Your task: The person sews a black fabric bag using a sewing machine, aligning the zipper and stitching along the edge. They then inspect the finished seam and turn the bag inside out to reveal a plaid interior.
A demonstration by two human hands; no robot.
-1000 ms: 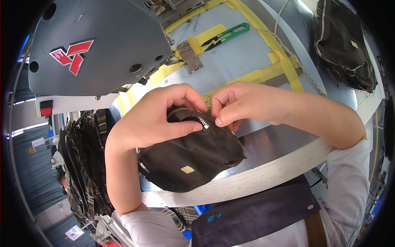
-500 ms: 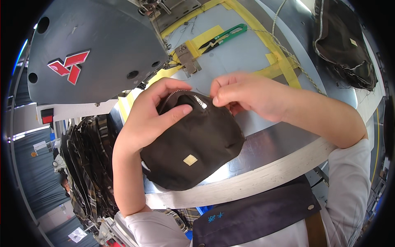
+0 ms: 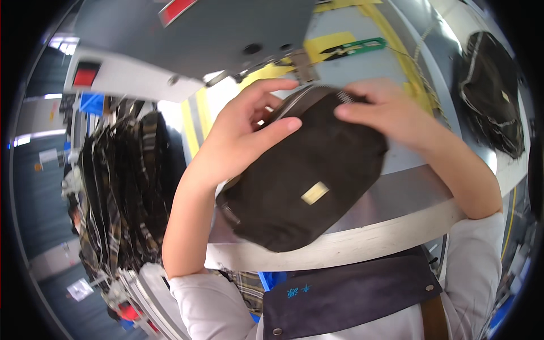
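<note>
A dark brown zippered pouch [image 3: 289,181] with a small cream label is held up over the table's near edge, its zipper along the top. My left hand [image 3: 243,124] grips its upper left rim, thumb on the front and fingers behind or inside the opening. At the upper right corner, beside the zipper end, my right hand [image 3: 391,110] pinches the fabric between thumb and fingers. The fingers behind the pouch are partly hidden. Just beyond it lie green-handled thread snips [image 3: 357,48] on the taped work surface.
A grey sewing machine [image 3: 198,34] stands at the far left. Several dark plaid-lined pieces [image 3: 124,187] hang in a stack at left. Another dark pouch [image 3: 492,93] lies at the far right. The table's pale edge [image 3: 340,245] runs in front of me.
My view has swung left, so the scene sits further right. The pouch has tilted, and my right hand has gone from pinching at the zipper end to holding the upper right corner.
</note>
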